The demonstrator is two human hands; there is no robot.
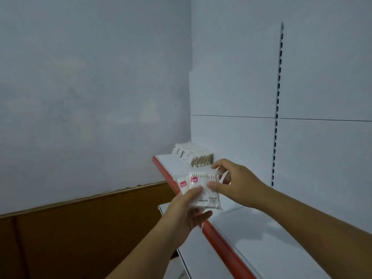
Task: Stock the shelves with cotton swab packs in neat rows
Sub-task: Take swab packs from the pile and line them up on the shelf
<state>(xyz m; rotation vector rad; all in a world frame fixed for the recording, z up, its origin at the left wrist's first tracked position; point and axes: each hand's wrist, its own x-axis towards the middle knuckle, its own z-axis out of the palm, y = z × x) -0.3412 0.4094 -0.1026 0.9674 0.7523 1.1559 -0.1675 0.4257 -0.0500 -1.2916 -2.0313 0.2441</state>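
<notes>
At far left we face a pale wall [80,87] with a brown panel [70,234] along its lower part. Our left hand [187,212] comes up from the bottom middle, palm turned up, and grips a small stack of packs [203,190] from below. Its thumb lies over the top pack and its fingers curl under the stack. We see at least two packs, fanned a little, each with a pink label [194,180] near its upper left corner. How many lie beneath we cannot tell. White swab tips show in a line through the clear wrap along the top pack's far side. The stack is in the air above the shelf's red edge [221,236], not touching it.

Beyond the stack, at the far end of the shelf [271,238], a row [193,156] of packs stands on edge. They are tight together, near the corner where the wall meets the backboard [231,67]. Below and nearer to us, a lower shelf [193,254] shows white.

Our right hand [239,184] reaches in from the right and pinches the right side of the top pack, thumb on the near face and forefinger curled over the far corner. Both hands are on the stack. Further right, a slotted upright [278,97] runs up the backboard, and a thin seam crosses it.
</notes>
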